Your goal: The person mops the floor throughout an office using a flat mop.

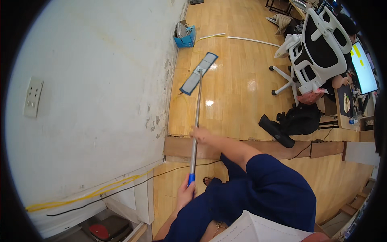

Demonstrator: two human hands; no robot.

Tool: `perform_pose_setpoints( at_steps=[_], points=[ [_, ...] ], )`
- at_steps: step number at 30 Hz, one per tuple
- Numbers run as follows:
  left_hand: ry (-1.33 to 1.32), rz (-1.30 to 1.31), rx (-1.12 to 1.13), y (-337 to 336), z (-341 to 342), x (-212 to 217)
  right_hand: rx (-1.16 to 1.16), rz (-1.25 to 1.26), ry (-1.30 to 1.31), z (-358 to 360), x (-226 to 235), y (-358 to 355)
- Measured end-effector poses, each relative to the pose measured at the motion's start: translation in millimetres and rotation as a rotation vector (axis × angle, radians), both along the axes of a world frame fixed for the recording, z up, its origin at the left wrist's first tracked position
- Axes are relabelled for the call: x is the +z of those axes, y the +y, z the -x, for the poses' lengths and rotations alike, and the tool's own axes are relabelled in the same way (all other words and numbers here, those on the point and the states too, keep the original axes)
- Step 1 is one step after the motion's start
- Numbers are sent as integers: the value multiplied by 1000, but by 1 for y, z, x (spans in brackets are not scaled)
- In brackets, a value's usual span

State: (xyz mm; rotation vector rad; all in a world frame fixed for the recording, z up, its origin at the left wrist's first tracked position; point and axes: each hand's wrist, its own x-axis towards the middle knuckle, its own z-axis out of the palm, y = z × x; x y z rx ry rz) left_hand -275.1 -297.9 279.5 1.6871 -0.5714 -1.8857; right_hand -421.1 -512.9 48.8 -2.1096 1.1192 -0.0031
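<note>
My right hand [200, 135] grasped mop pole [196, 117] mid-shaft for steering; left hand [186, 190] clenched blue grip below; mop head [198, 73] flat on floor [242, 101] ahead.

One flat mop [198, 74]; one white office chair [316, 50]; one blue bin [185, 39]; one black backpack [300, 119]; one monitor [363, 68].

left hand [185, 193]: low and near the body, fingers closed in a grip, forearm coming up from the bottom edge | right hand [200, 134]: higher and further out, fist closed, arm nearly straight, reaching forward-left, dark blue sleeve to the elbow | hands well apart
</note>
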Motion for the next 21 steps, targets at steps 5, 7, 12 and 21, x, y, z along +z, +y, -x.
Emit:
perform_pose_setpoints(
  at_steps=[5,7,12,21],
  points=[
    [-120,103,-105,-126,90,-62,-65,241,403,57,11,-118],
    [-122,115,-118,-161,108,-79,-98,254,412,74,12,-148],
    [-211,160,-255,-154,98,-90,-135,230,501,70,16,-134],
    [-254,67,-481,11,-1,-44,-141,214,287,28,21,55]
  ],
)
